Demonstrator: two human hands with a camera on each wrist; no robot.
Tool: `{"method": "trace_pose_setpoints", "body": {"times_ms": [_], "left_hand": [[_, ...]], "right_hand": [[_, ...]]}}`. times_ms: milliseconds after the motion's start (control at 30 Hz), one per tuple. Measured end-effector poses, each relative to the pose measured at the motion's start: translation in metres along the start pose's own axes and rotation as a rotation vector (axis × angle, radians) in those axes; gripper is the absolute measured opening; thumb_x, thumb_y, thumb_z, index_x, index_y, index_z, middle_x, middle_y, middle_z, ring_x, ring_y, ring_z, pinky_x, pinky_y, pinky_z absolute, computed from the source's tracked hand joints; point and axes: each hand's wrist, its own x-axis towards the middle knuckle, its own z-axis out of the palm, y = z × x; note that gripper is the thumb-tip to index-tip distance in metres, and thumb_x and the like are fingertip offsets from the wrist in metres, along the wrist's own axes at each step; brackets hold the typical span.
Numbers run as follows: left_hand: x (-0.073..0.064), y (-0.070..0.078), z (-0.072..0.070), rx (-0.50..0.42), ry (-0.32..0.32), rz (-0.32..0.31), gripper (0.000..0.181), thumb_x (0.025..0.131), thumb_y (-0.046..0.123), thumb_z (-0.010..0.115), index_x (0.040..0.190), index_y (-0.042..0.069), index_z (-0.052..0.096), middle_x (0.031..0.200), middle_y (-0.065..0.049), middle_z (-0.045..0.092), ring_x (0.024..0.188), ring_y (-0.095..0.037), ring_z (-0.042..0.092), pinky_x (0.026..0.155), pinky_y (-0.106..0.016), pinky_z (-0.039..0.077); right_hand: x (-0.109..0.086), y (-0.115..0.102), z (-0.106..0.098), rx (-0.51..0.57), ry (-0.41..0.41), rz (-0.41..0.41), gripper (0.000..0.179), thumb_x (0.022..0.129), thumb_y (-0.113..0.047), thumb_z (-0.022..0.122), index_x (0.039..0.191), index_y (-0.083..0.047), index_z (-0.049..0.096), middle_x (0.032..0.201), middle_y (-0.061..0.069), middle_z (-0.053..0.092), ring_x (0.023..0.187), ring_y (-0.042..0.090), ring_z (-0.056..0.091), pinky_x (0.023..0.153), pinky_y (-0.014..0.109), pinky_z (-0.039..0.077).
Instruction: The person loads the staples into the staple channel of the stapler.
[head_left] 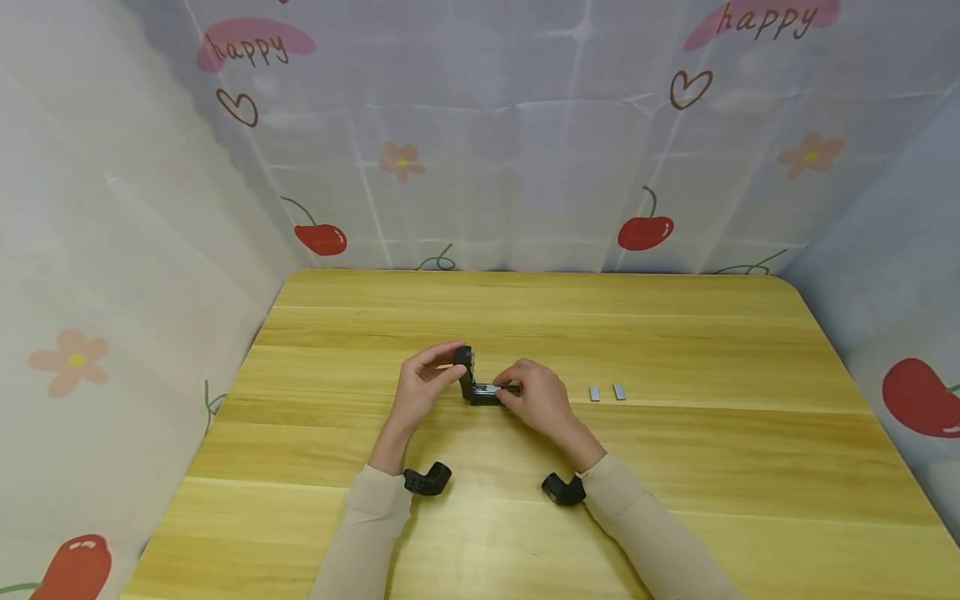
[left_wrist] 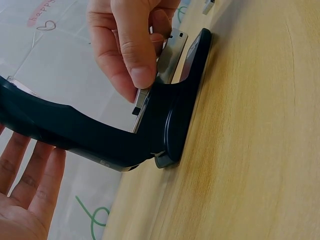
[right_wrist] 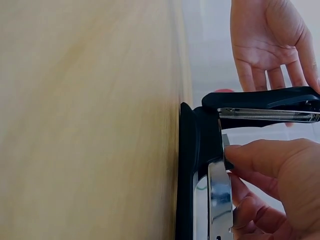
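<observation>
Stapler [head_left: 468,387], opened, on the tabletop [head_left: 495,542] between the left hand [head_left: 418,385] and the right hand [head_left: 543,400].
The left hand grips the raised upper arm [right_wrist: 260,100] near its end; the right hand pinches a grey staple strip [head_left: 488,387] at the magazine [right_wrist: 220,197]. Two loose strips [head_left: 595,393] lie rightward.

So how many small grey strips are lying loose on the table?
2: the first grey strip lies right of the right hand; the second grey strip sits farther right. The hand may hide others.
</observation>
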Motion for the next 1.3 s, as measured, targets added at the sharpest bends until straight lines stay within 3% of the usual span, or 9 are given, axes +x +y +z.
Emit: {"method": "trace_pose_setpoints", "body": {"times_ms": [567, 833, 1133, 1300], "left_hand": [[0.0, -0.001, 0.0, 0.007, -0.005, -0.008, 0.037, 0.091, 0.003, 0.067, 0.125, -0.009, 0.06, 0.108, 0.008, 0.066, 0.1, -0.008, 0.063, 0.079, -0.02, 0.054], [0.0, -0.002, 0.001, 0.003, -0.007, -0.012, 0.038, 0.091, 0.004, 0.067, 0.125, -0.009, 0.06, 0.108, 0.007, 0.066, 0.1, -0.008, 0.063, 0.079, -0.02, 0.054], [0.0, 0.0, 0.002, -0.006, -0.004, 0.002, 0.036, 0.09, -0.001, 0.066, 0.124, -0.011, 0.06, 0.108, 0.004, 0.066, 0.099, -0.009, 0.063, 0.078, -0.02, 0.055], [0.0, -0.002, 0.001, -0.016, -0.006, 0.004, 0.037, 0.09, 0.002, 0.067, 0.124, -0.011, 0.06, 0.107, 0.006, 0.066, 0.099, -0.008, 0.063, 0.077, -0.019, 0.055]], "right_hand": [[0.001, -0.002, -0.001, -0.025, -0.034, 0.028, 0.01, 0.083, -0.019, 0.079, 0.093, -0.016, 0.08, 0.09, 0.0, 0.068, 0.078, 0.017, 0.062, 0.065, 0.03, 0.048], [0.0, -0.002, -0.002, -0.02, -0.032, 0.025, 0.016, 0.082, -0.02, 0.08, 0.097, -0.016, 0.08, 0.09, 0.0, 0.067, 0.075, 0.015, 0.06, 0.062, 0.028, 0.046], [-0.008, 0.007, -0.013, 0.056, 0.091, 0.067, 0.024, 0.082, -0.019, 0.079, 0.104, -0.01, 0.077, 0.095, 0.003, 0.07, 0.06, 0.009, 0.047, 0.053, 0.024, 0.038], [-0.016, 0.022, -0.024, 0.102, 0.183, 0.07, 0.028, 0.082, -0.012, 0.079, 0.108, -0.006, 0.075, 0.093, 0.009, 0.069, 0.065, 0.013, 0.054, 0.058, 0.026, 0.044]]}}
